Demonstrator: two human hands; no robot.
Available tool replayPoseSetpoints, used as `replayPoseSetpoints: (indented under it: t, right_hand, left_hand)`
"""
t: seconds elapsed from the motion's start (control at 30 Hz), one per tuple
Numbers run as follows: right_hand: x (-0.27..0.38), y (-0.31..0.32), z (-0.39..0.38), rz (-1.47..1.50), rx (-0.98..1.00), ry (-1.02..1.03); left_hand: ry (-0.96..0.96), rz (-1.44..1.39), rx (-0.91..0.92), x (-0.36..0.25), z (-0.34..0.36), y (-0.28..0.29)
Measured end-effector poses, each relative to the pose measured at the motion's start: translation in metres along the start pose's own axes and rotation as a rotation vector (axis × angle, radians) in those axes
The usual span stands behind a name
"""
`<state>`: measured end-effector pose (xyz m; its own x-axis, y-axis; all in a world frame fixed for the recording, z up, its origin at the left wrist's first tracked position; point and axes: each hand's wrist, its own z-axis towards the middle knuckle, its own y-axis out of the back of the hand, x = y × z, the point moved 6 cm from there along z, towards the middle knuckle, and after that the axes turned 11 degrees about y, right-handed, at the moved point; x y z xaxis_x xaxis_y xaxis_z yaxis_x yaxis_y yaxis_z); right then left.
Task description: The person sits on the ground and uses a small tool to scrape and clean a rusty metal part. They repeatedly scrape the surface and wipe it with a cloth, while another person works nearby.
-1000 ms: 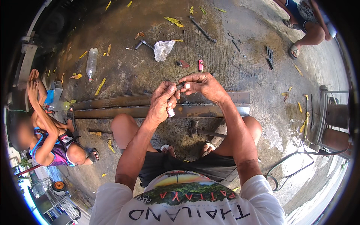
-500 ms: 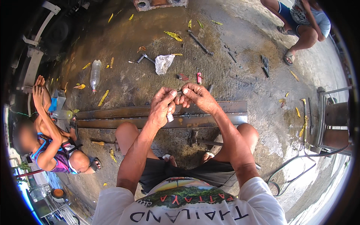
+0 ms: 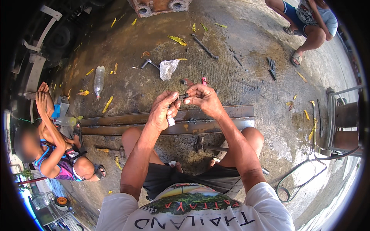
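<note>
Dark piece [image 3: 182, 96] (in fingers [image 3: 197, 89]) hangs past bars' edge [image 3: 192, 110].

Your right hand [image 3: 204, 101], fingers curled below small dark part [image 3: 184, 96] half a second ago, now pinches its right end. Your left hand [image 3: 159, 112] sits slightly farther off, more of part bared between fingertips. Beyond far edge of steel bars [image 3: 235, 111], rusty block [image 3: 159, 6], out of view one second ago, now shows on concrete floor [image 3: 231, 32].

A white, printed short-sleeved T-shirt [image 3: 194, 210] is worn with black shorts [image 3: 208, 178]
</note>
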<state>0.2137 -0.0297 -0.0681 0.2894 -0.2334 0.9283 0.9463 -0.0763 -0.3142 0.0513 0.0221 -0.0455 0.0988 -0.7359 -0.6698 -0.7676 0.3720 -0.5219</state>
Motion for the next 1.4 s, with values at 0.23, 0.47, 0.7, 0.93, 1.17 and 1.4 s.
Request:
replayPoseSetpoints:
  t: [0.23, 0.47, 0.7, 0.93, 1.17, 1.4]
  right_hand:
    - [0.000, 0.001, -0.003, -0.021, -0.048, 0.033]
    - [0.000, -0.001, 0.000, 0.064, -0.022, -0.050]
    - [-0.002, 0.001, 0.002, -0.088, -0.021, 0.123]
    - [-0.003, -0.003, -0.003, 0.041, -0.007, -0.017]
    - [-0.028, -0.005, -0.016, 0.181, -0.081, -0.440]
    - [-0.010, -0.020, -0.014, 0.338, -0.069, -0.383]
  left_hand:
    - [0.002, -0.004, 0.017, -0.003, 0.002, -0.005]
    - [0.012, 0.106, -0.009, -0.007, 0.004, -0.008]
    - [0.049, -0.068, -0.042, -0.004, 0.009, -0.007]
    - [0.003, 0.028, -0.030, -0.004, 0.012, -0.015]
    - [-0.020, 0.335, 0.038, -0.009, 0.006, -0.026]
    - [-0.022, 0.392, -0.055, -0.010, 0.010, -0.009]
